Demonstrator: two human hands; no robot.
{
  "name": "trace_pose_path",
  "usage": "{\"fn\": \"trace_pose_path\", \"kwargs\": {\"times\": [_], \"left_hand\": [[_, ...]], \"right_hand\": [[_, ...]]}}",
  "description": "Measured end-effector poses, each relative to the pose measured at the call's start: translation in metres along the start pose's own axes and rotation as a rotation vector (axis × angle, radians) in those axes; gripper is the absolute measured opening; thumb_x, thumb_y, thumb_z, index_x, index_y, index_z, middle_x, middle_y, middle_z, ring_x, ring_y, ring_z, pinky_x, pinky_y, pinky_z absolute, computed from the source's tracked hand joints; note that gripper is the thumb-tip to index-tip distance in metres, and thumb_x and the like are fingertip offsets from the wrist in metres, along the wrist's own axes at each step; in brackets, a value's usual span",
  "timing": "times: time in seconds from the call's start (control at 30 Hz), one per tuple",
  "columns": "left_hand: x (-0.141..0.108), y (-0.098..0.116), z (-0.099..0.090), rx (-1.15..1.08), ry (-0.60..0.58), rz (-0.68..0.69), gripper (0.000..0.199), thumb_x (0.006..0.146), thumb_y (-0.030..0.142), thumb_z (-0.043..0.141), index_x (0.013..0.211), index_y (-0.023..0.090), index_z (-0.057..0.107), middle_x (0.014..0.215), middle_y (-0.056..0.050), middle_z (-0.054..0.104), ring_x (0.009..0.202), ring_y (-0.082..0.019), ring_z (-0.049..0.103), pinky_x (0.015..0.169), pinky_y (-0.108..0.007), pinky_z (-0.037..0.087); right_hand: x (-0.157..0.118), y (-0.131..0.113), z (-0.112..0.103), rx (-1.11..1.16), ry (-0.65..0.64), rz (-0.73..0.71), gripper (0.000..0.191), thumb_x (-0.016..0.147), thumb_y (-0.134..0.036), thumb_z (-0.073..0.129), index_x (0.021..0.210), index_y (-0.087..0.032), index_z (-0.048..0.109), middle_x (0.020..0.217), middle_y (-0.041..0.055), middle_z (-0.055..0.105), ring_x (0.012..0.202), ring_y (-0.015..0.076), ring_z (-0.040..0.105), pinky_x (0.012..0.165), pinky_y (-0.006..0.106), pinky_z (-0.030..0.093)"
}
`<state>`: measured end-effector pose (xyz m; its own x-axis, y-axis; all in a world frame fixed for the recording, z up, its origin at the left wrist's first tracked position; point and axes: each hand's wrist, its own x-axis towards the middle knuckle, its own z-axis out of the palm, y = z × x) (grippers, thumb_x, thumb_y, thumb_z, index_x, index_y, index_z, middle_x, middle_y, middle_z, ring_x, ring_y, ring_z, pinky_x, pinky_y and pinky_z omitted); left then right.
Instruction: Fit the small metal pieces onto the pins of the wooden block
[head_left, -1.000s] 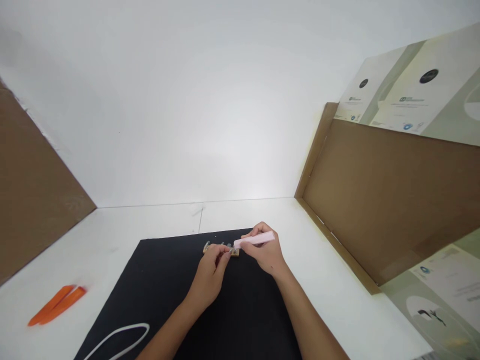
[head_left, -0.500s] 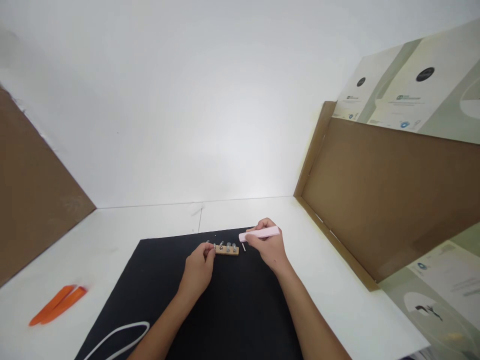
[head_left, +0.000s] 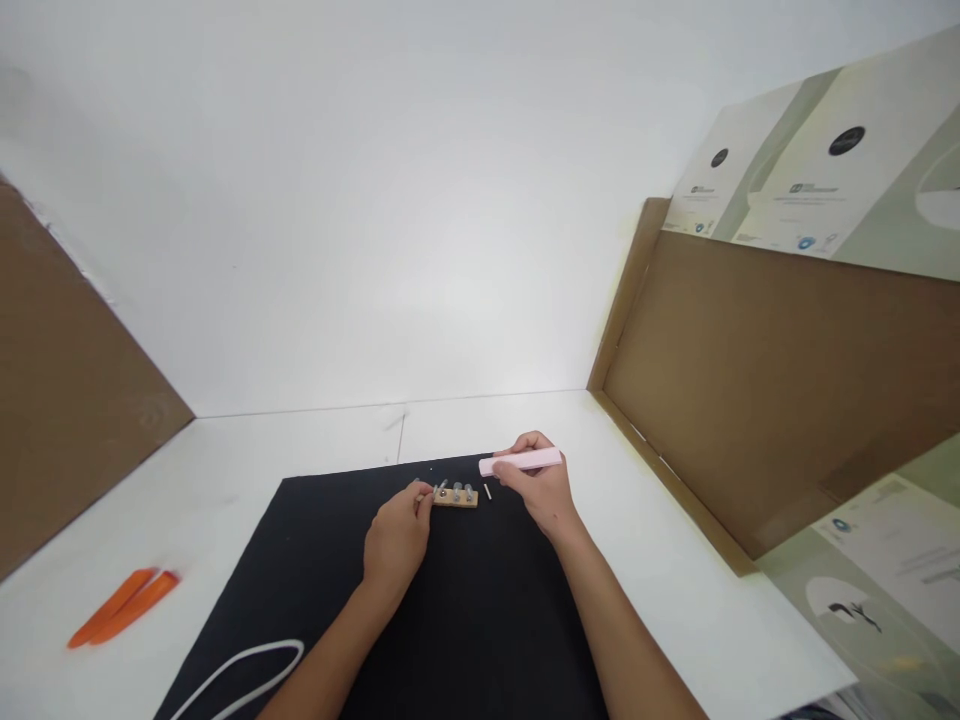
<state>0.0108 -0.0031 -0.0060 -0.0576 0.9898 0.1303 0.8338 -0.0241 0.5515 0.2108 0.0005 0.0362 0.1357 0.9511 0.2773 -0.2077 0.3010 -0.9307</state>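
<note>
The wooden strip (head_left: pixel 455 498) is pinched narrowly at one end by the left hand (head_left: pixel 397 537), steadying it, while a pink stick (head_left: pixel 521 461) is gripped closed in the right hand (head_left: pixel 541 487), clear of the strip.

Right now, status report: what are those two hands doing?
Left hand at end of bolted wooden strip. Right hand gripping pale pink plastic bar. Small pale pin on black mat between them.

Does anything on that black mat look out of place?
Yes: a small pale pin sits loose on the black mat, just right of the wooden strip. It looks odd because it is on its own, while the similar-looking bolts stand in the strip.
</note>
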Motion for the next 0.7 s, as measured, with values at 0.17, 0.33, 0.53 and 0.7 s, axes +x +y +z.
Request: {"fn": "trace_pose_path", "kwargs": {"times": [0.17, 0.33, 0.53, 0.7], "left_hand": [[0.0018, -0.0003, -0.0002, 0.014, 0.015, 0.019, 0.026, 0.095, 0.037, 0.042, 0.093, 0.028, 0.067, 0.089, 0.0, 0.072, 0.078, -0.018, 0.064, 0.059, -0.024, 0.037], [0.0042, -0.0024, 0.0007, 0.101, 0.016, 0.001, 0.027, 0.095, 0.038, 0.042, 0.098, 0.029, 0.067, 0.092, -0.001, 0.073, 0.082, -0.02, 0.066, 0.06, -0.025, 0.037], [0.0062, -0.0066, 0.0026, 0.172, 0.017, -0.014, 0.026, 0.095, 0.04, 0.043, 0.098, 0.029, 0.066, 0.088, -0.001, 0.074, 0.081, -0.022, 0.067, 0.058, -0.025, 0.035], [0.0051, -0.0061, 0.0002, 0.177, 0.01, -0.018, 0.026, 0.093, 0.041, 0.046, 0.093, 0.027, 0.068, 0.087, -0.002, 0.074, 0.082, -0.022, 0.067, 0.06, -0.026, 0.037]], "right_hand": [[0.0009, -0.0018, -0.0003, -0.019, 0.008, -0.005, 0.025, 0.067, -0.021, 0.078, 0.077, -0.021, 0.056, 0.079, 0.0013, 0.072, 0.063, 0.0146, 0.063, 0.059, 0.026, 0.048], [0.0007, -0.004, 0.0005, -0.029, -0.005, 0.009, 0.025, 0.066, -0.022, 0.078, 0.077, -0.021, 0.056, 0.079, 0.0019, 0.072, 0.061, 0.0145, 0.062, 0.058, 0.026, 0.047], [0.0008, -0.0044, 0.0008, -0.045, -0.013, 0.016, 0.026, 0.066, -0.023, 0.078, 0.077, -0.021, 0.055, 0.08, 0.0025, 0.072, 0.062, 0.015, 0.063, 0.057, 0.027, 0.048], [0.0001, -0.0024, 0.0, -0.045, -0.028, 0.019, 0.025, 0.067, -0.023, 0.078, 0.077, -0.021, 0.055, 0.081, 0.0027, 0.072, 0.061, 0.0148, 0.063, 0.057, 0.027, 0.048]]}}
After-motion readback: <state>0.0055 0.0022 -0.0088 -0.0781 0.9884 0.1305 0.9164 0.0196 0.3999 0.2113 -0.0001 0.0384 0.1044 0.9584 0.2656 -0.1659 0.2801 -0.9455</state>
